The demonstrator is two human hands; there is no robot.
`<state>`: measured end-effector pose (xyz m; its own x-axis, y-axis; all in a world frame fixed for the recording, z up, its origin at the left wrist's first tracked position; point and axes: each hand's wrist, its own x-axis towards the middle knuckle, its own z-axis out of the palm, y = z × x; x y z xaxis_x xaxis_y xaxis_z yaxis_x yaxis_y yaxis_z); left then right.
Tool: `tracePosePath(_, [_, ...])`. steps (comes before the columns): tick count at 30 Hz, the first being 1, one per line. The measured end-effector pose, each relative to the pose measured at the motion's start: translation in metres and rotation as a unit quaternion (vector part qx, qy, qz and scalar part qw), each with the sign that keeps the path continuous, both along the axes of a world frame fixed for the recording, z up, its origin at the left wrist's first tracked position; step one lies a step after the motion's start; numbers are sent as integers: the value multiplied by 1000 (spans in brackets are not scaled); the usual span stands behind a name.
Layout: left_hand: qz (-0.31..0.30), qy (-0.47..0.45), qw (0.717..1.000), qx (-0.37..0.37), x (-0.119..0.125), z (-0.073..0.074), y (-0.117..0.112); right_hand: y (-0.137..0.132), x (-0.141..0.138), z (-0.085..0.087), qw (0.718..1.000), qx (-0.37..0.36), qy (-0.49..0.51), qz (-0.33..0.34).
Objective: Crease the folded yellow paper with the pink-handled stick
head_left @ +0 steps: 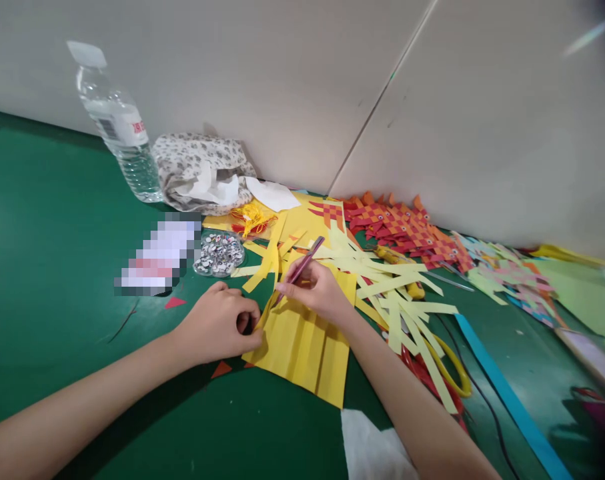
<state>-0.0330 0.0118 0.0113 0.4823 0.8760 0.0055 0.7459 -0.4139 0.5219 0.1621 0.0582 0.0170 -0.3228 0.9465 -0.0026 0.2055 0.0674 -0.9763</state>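
Note:
A sheet of yellow paper (pixel 302 353) with several parallel creases or slits lies on the green table. At its left edge, my left hand (pixel 222 323) is closed, thumb and forefinger pinching the paper. My right hand (pixel 317 290) rests over the upper part of the sheet and grips a slim purple pen-shaped tool (pixel 305 261). The tool's tip points down and left at the paper, close to the left fingers; whether it is a pen or a craft knife I cannot tell. Loose yellow paper strips (pixel 269 260) lie just beyond the hands.
Pale yellow strips (pixel 397 293) spread to the right, near a blue strip (pixel 507 393) and woven red-orange paper fish (pixel 402 230). Behind stand a water bottle (pixel 119 133) and a patterned cloth pouch (pixel 197 167). A bag of googly eyes (pixel 219 253) and a blurred phone-like object (pixel 157 257) lie left.

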Motion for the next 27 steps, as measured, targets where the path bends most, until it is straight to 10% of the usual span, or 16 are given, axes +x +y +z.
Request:
tracePosePath(10, [3, -3, 1000, 4, 0, -2, 0, -13, -10, 10, 996, -41, -32, 73])
tracePosePath(27, [30, -21, 999, -18, 2, -3, 1, -10, -8, 15, 997, 49, -19, -53])
